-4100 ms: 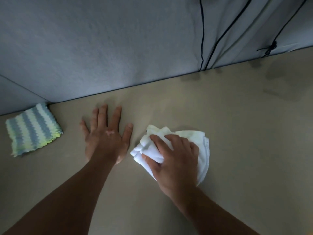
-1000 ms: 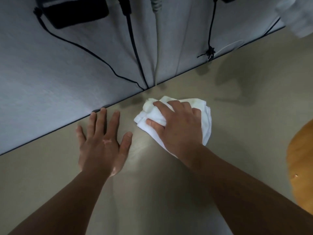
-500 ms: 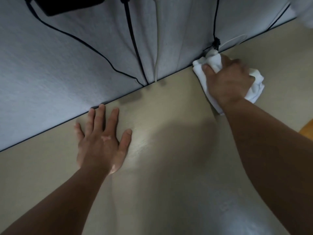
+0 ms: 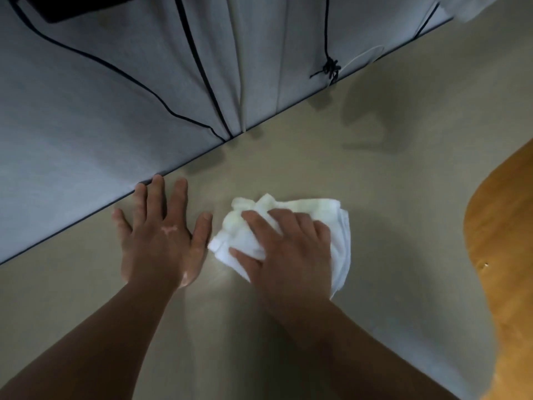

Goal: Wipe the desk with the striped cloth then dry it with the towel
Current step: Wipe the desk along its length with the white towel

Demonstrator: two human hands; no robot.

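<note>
The right hand [image 4: 291, 252] has dragged the towel [image 4: 340, 235] back from the partition to beside the left hand [image 4: 161, 241].

Right hand [image 4: 291, 252] pressed down on the bunched white towel [image 4: 340, 243], fingers curled into it. Left hand [image 4: 160, 241] flat on the beige desk [image 4: 389, 226], fingers spread, thumb just beside the towel. Black cables [image 4: 199, 67] hanging behind.
</note>
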